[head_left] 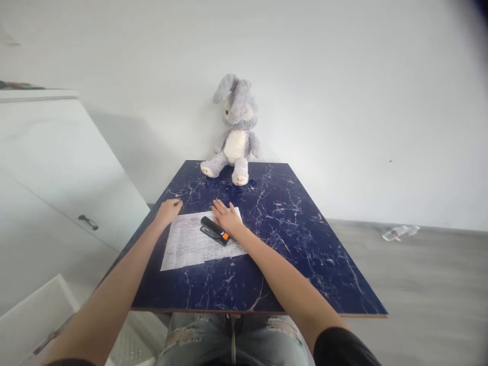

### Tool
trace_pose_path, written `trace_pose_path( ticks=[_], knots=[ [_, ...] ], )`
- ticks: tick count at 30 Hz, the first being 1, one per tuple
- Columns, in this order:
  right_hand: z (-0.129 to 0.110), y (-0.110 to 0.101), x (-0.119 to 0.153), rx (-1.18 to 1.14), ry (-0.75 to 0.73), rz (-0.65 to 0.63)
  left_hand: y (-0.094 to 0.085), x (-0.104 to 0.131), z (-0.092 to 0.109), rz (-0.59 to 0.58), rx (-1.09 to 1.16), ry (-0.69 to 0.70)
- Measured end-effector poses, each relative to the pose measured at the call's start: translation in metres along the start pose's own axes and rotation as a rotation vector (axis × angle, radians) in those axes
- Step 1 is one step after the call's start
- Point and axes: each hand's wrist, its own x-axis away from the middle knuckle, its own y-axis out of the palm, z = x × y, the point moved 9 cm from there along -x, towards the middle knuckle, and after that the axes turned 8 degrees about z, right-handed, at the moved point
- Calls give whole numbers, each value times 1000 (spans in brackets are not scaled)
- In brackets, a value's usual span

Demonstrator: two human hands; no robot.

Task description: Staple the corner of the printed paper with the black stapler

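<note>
Printed paper sheets (185, 244) lie on the dark blue marbled table (297, 244). Across their middle rests a black stapler (214, 230) with an orange patch at one end. My right hand (227, 218) is flat at the far right part of the paper, fingers spread, just beside the stapler and not gripping it. At the far left corner of the paper, my left hand (169, 210) has its fingers curled together. A small dark spot shows at those fingertips, too small to name.
A grey plush rabbit (236, 137) sits at the table's far edge against the white wall. To the left stands a white cabinet (57, 168) with a dark handle. A clear plastic item (399, 233) lies on the floor at right. White furniture (41, 310) is low on the left.
</note>
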Motion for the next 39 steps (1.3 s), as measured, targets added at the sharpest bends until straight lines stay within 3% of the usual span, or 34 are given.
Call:
trace_pose_path(
  ticks=[4, 7, 11, 15, 17, 21, 24, 26, 30, 35, 39],
  knots=[
    [10, 5, -2, 10, 109, -16, 1, 60, -5, 110, -306, 101],
    [-2, 11, -13, -17, 18, -87, 19, 91, -1, 122, -422, 174],
    [-13, 7, -12, -59, -64, -86, 21, 98, 7, 117, -486, 234],
    [8, -5, 14, -142, -47, -29, 18, 94, 23, 81, -435, 304],
    [28, -16, 29, -202, -13, 4, 34, 98, 36, 29, -349, 359],
    [64, -51, 63, -348, 81, 129, 89, 122, 58, -114, -133, 426],
    [65, -69, 99, -494, 80, 159, 119, 136, 65, -171, -15, 424],
    [56, -73, 125, -589, 49, 135, 127, 140, 66, -204, 57, 416],
    [45, -77, 152, -739, 13, 106, 124, 138, 58, -220, 199, 343],
    [49, -77, 143, -872, -13, 11, 112, 130, 37, -160, 416, 173],
    [57, -75, 141, -841, 17, 31, 105, 121, 21, -87, 646, 8]
  ],
)
